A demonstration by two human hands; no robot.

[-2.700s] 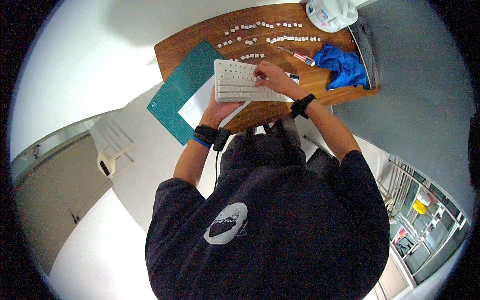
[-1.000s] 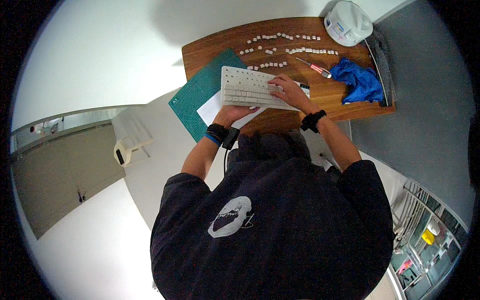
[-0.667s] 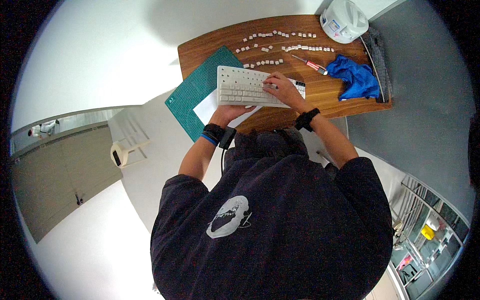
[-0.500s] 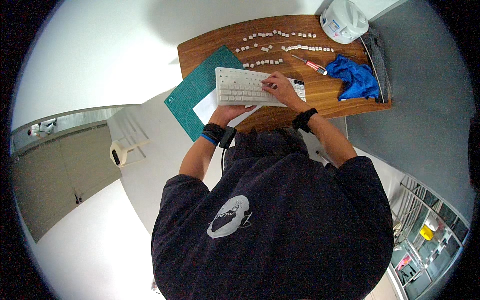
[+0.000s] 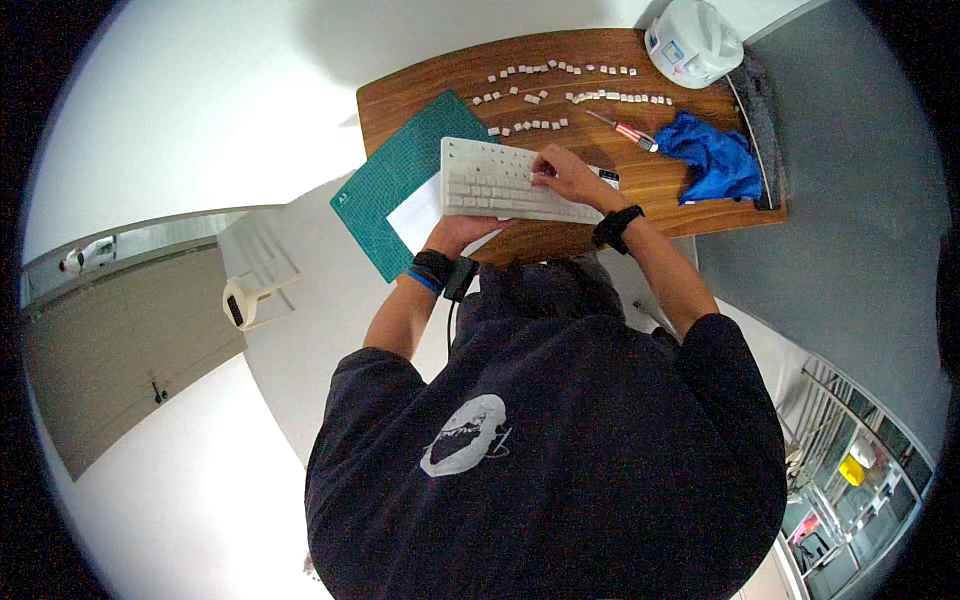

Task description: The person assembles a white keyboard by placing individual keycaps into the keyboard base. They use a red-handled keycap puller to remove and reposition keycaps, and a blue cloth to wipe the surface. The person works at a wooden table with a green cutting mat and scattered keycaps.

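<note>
Keyboard (image 5: pixel 497 190), white, over the near side of the table, overlapping the cutting mat (image 5: pixel 395 165) and the white sheet (image 5: pixel 413 217). Upper rows at its left show dark spots, apparently bare key positions; lower rows carry caps.

Left hand (image 5: pixel 463 232) closed around the near edge, mostly beneath: it bears the board. Right hand (image 5: pixel 567 180) over the upper rows, fingers bent and drawn in narrow at the keys; whether a cap sits between them, cannot tell.

Handling, as judged: support the board directly under the working spot, since it would rock if held only by its left part. Square the fingertips over one key and keep force straight along its stem; sideways prying could bend it. Tilt the wrist so the key stays in sight.

Farther out: loose keycaps (image 5: pixel 613 96) in uneven rows beyond the board, worth keeping in order and clear of sleeves. Screwdriver (image 5: pixel 634 136) right of them, its handle near a crumpled blue cloth (image 5: pixel 710 160). White tub (image 5: pixel 690 45) at the far right corner.
</note>
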